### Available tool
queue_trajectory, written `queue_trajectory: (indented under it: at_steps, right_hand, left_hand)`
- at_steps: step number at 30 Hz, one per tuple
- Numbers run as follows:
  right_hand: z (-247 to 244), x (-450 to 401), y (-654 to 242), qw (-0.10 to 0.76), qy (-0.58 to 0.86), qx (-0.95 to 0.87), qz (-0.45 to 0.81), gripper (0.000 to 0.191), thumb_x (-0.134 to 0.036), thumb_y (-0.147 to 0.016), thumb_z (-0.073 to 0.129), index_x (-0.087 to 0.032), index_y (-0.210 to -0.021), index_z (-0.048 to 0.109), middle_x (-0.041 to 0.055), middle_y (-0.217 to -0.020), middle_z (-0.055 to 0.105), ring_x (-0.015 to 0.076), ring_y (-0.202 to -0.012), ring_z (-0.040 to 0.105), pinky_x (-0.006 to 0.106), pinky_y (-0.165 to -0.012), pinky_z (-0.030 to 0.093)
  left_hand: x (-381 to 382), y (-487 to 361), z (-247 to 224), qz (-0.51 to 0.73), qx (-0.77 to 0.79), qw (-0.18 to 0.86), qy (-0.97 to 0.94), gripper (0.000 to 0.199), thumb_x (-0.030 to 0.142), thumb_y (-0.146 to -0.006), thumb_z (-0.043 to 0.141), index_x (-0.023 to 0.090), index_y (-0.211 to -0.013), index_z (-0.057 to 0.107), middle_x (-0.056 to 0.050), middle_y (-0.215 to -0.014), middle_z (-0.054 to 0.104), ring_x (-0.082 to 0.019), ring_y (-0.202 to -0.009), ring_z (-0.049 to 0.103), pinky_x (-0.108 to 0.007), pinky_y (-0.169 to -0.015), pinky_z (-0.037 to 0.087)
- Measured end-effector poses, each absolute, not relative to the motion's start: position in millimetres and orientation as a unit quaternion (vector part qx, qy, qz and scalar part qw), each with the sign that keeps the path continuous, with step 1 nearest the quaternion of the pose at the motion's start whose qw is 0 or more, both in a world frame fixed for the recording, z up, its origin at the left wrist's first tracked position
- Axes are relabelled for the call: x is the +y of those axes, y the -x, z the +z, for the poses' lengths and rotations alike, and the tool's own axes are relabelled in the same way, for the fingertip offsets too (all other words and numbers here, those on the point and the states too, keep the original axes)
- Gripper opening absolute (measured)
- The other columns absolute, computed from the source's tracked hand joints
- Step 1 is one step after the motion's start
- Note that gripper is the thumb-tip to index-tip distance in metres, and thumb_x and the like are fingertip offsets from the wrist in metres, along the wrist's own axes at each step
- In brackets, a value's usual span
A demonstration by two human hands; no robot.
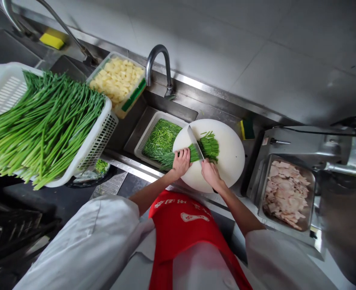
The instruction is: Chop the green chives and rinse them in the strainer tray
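A bunch of long green stalks that look like garlic chives (195,153) lies across a round white cutting board (232,169). My left hand (182,162) is closed over the bunch at the board's left side. In my right hand (210,174) is the handle of a knife (196,143), whose blade crosses the bunch to the right of my left hand. Cut chive pieces (210,146) lie to the right of the blade. The leafy ends hang left over a white basket (140,148) in the sink, which holds more cut greens (163,137).
A large white basket (105,117) heaped with uncut chives stands at left. Behind are a tub of pale cubes (117,78), a faucet (159,50) and a yellow sponge (52,39). Another sponge (247,129) lies near the board. A metal tray (312,189) of sliced meat is at right.
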State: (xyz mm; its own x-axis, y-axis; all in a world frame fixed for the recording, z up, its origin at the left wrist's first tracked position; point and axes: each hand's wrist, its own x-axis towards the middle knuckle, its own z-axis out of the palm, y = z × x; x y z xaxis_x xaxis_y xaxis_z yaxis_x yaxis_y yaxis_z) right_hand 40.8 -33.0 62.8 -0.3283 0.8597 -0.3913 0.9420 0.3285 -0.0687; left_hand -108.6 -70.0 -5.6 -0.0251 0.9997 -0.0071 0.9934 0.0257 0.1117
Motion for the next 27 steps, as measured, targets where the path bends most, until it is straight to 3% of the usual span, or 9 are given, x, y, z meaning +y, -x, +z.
queue_trajectory:
  at_steps: [4, 9, 17, 23, 27]
  right_hand:
    - [75.1, -25.6, -57.3, 0.145, -0.544, 0.812, -0.156, 0.028, -0.028, -0.107, 0.035, -0.012, -0.111, 0.058, 0.0178, -0.107, 0.073, 0.0245, -0.101, 0.07, 0.027, -0.075, 0.041]
    - [104.7, -62.1, -75.5, 0.171, -0.555, 0.804, -0.129, 0.034, -0.032, -0.108, 0.029, -0.012, -0.117, 0.055, 0.0158, -0.095, 0.073, 0.0261, -0.089, 0.072, 0.03, -0.071, 0.041]
    - [87.0, -85.8, -53.4, 0.224, -0.531, 0.799, -0.17, 0.032, -0.026, -0.107, 0.028, -0.012, -0.119, 0.054, 0.0181, -0.102, 0.073, 0.0252, -0.097, 0.072, 0.029, -0.074, 0.043]
    - [58.7, -50.4, -31.4, 0.15, -0.54, 0.812, -0.166, 0.035, -0.028, -0.108, 0.028, -0.01, -0.118, 0.057, 0.0189, -0.107, 0.072, 0.0236, -0.1, 0.07, 0.027, -0.076, 0.043]
    - [69.1, -36.9, -61.7, 0.153, -0.534, 0.812, -0.179, 0.032, -0.034, -0.107, 0.036, -0.013, -0.11, 0.061, 0.016, -0.104, 0.073, 0.0233, -0.098, 0.07, 0.027, -0.074, 0.041]
  left_hand:
    - [-71.0, 112.8, -0.1, 0.052, 0.737, 0.038, -0.673, 0.085, 0.054, -0.096, 0.043, 0.001, -0.159, 0.02, -0.026, -0.148, 0.044, -0.039, -0.133, 0.043, -0.053, -0.115, 0.029]
    - [-85.5, 129.0, 2.0, 0.045, 0.76, 0.05, -0.646, 0.109, 0.074, -0.085, 0.051, -0.003, -0.157, 0.021, -0.029, -0.148, 0.042, -0.044, -0.139, 0.035, -0.058, -0.119, 0.021]
    - [-97.9, 123.5, -8.4, 0.031, 0.746, 0.052, -0.663, 0.077, 0.048, -0.099, 0.034, -0.001, -0.157, 0.025, -0.027, -0.147, 0.045, -0.039, -0.136, 0.04, -0.053, -0.117, 0.026]
    - [-97.0, 124.5, -11.8, 0.039, 0.741, 0.051, -0.669, 0.071, 0.042, -0.099, 0.033, 0.001, -0.157, 0.029, -0.026, -0.145, 0.047, -0.039, -0.132, 0.042, -0.055, -0.115, 0.029]
    - [-87.1, 108.7, -7.6, 0.041, 0.761, 0.049, -0.646, 0.071, 0.043, -0.099, 0.038, 0.001, -0.156, 0.031, -0.025, -0.143, 0.049, -0.037, -0.125, 0.047, -0.052, -0.11, 0.036]
